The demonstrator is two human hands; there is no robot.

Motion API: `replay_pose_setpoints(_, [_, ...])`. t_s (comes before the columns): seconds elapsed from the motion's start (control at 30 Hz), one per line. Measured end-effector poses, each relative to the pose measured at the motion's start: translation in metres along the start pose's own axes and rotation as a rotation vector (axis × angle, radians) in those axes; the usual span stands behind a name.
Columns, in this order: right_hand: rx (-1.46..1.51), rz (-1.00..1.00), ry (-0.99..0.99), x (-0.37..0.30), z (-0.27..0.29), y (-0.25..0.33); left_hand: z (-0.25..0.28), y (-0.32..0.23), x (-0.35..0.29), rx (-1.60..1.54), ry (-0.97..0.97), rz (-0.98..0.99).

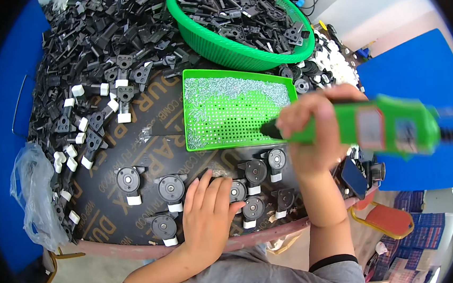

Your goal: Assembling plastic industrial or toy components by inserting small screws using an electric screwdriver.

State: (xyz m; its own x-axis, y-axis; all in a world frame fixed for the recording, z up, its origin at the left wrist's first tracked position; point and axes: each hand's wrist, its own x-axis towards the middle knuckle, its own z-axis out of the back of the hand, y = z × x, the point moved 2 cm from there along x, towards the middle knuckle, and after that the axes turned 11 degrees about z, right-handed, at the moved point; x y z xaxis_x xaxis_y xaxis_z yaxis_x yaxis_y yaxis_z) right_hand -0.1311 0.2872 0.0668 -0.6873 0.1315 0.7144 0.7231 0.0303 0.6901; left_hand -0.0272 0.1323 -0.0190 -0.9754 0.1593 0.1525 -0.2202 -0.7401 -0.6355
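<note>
My right hand is wrapped round a green electric screwdriver, held almost level, its black tip pointing left over the tray's corner. The tool is slightly blurred. My left hand lies low on the table, fingers stretched forward. A round black caster-like part sits between its index finger and thumb; whether they press on it I cannot tell. Similar parts with white ends stand around it, among them a left one and a far right one. The perforated green tray holds many small silvery screws.
A green basket full of black parts stands behind the tray. Loose black pieces are heaped far left, some with white ends. A clear plastic bag hangs at the left edge. At right lie a phone and white pieces.
</note>
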Motion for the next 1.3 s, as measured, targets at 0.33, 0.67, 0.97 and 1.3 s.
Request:
replay_pose_setpoints(0.33, [-0.041,-0.008,0.024,0.006,-0.002,-0.047,0.001,0.001,0.001,-0.007,0.048,0.014])
replay_pose_setpoints(0.67, [0.037,0.064,0.028,0.005,0.005,-0.012,0.001,0.002,0.004,-0.060,0.050,0.033])
replay_pose_setpoints(0.97, [0.101,-0.039,0.276,-0.050,-0.017,0.066,0.006,0.004,0.006,-0.117,0.052,0.043])
replay_pose_setpoints(1.3, [0.104,-0.077,0.431,-0.055,-0.014,0.043,0.004,0.005,0.004,-0.121,0.047,0.054])
